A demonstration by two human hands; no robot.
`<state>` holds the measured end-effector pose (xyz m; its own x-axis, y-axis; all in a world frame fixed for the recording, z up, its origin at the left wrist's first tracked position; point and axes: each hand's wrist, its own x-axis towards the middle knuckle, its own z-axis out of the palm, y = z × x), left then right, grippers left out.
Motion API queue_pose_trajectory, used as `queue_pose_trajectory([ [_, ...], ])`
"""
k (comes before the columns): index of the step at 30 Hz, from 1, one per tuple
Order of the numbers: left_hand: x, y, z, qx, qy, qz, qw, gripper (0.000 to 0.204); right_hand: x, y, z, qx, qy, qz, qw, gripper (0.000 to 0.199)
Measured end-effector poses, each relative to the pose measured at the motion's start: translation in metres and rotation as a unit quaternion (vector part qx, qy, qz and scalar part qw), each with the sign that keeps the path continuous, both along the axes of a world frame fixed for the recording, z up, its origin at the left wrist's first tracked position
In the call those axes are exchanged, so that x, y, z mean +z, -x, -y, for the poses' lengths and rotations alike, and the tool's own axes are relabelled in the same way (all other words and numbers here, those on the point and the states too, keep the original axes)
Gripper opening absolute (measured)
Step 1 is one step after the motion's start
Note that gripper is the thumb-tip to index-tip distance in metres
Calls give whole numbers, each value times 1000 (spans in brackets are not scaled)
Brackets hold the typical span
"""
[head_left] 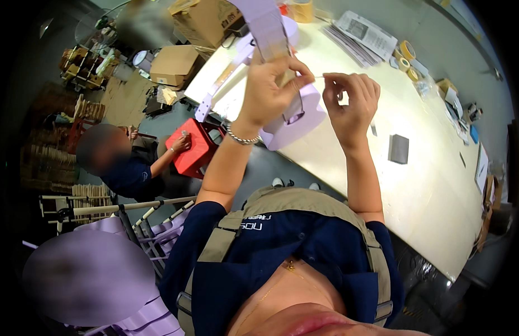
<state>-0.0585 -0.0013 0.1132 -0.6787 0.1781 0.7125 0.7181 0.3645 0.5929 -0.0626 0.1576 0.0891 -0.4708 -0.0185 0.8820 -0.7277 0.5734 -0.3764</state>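
At the frame's upper middle, your left hand [268, 92] pinches beside the purple part [266, 35] over the desk [422, 201]; any grip on that is unclear. Your right hand [353, 106] pinches too, apparently keeping a thin pale strand [320, 77] taut between them.

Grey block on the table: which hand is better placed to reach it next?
Probably the right hand: it's nearer the grey block, while the left hand is farther, by the purple piece.

Stretches out as a pale, glossy table [433, 196], bearing a grey block [399, 149] near the middle, stacked newspapers [363, 33] and yellow tape rolls [404, 65] along the wall side
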Motion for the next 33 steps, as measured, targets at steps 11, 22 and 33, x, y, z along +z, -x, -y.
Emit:
queue_pose_trajectory([
  [11,-8,-1,-15,42,-69,-27,996,7,-15,17,21,12,153,-38,987,5],
  [22,-8,2,1,31,-134,21,990,4,4,13,-1,283,223,185,914,32],
  [33,4,4,-15,125,1,-64,990,27,25,31,-13,116,141,118,976,11],
])
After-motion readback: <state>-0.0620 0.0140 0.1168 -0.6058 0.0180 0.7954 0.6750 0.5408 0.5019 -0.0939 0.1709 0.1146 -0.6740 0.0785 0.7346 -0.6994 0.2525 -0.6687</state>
